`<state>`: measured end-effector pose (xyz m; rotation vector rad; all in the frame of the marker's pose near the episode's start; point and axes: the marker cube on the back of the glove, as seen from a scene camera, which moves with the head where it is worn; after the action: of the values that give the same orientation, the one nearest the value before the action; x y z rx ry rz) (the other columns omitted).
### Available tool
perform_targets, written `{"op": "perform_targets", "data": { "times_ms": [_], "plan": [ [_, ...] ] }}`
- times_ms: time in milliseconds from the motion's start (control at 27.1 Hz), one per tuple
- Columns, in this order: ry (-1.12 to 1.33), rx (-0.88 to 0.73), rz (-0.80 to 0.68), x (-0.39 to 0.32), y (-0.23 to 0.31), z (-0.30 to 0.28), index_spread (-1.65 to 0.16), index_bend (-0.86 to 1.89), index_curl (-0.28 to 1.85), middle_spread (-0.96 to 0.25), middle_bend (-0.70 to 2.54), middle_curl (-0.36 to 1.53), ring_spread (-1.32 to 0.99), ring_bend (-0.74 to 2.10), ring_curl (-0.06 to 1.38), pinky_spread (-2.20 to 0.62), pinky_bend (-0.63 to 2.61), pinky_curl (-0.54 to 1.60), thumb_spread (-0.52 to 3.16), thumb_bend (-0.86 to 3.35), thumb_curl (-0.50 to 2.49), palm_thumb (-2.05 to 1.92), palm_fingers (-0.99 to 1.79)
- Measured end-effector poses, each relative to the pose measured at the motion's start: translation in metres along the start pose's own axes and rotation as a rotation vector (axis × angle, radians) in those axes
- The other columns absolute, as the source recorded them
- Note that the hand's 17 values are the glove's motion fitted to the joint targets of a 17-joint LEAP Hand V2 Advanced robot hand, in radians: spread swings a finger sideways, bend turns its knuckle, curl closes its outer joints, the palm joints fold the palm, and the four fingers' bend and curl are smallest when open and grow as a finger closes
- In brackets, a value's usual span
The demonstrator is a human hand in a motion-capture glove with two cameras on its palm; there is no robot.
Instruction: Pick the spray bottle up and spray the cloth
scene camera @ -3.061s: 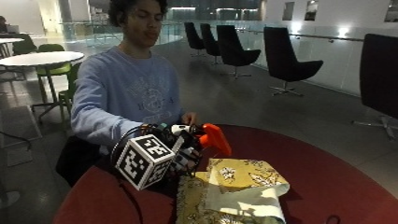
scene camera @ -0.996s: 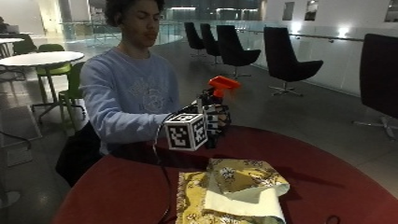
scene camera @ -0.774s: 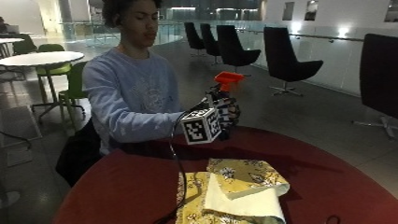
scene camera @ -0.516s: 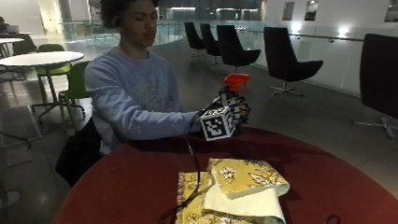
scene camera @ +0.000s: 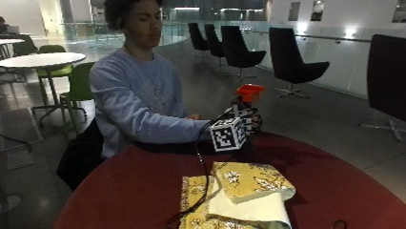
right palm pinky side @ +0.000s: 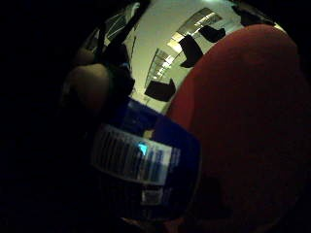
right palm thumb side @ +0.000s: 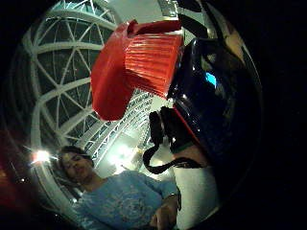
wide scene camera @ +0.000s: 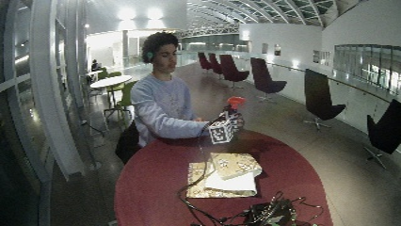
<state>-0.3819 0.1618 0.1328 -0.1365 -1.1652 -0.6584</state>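
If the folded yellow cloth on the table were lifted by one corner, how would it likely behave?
The cloth would probably be floppy: it lies in loose folded layers with a turned-over flap, so it would likely unfold and drape. It looks thin, so probably light. Lying flat on the table, it is unlikely to roll or tip.

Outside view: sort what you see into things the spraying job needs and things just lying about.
Needed: spray bottle, held up by the gloved right hand; yellow cloth on the red table.

Lying about: black chairs; white table; green chairs.

Gloved right hand [wide scene camera: 230, 123] holds spray bottle [wide scene camera: 234, 104], apparently upright, beyond cloth [wide scene camera: 227, 173].
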Motion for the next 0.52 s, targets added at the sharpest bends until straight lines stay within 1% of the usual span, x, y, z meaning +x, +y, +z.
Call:
{"op": "perform_targets", "data": {
  "times_ms": [332,406,442,516],
  "plan": [
    [0.019,0.002,0.005,0.008,0.007,-0.006,-0.23,0.15,0.43,-0.07,0.32,0.5,-0.06,0.42,0.42,0.22,0.13,0.23,1.1,-0.02,0.38,0.64,0.98],
    [0.034,0.008,-0.004,0.002,0.01,-0.014,-0.24,0.13,0.42,-0.07,0.33,0.51,-0.05,0.38,0.41,0.22,0.13,0.23,1.1,-0.03,0.37,0.62,0.87],
    [0.044,0.012,-0.012,-0.002,0.013,-0.02,-0.25,0.11,0.41,-0.06,0.33,0.51,-0.05,0.34,0.41,0.22,0.15,0.24,1.1,-0.04,0.37,0.61,0.77],
    [0.083,0.017,-0.035,-0.014,0.02,-0.037,-0.26,0.1,0.41,-0.06,0.34,0.51,-0.04,0.33,0.41,0.22,0.18,0.25,1.09,-0.03,0.37,0.61,0.71]
  ]
}}
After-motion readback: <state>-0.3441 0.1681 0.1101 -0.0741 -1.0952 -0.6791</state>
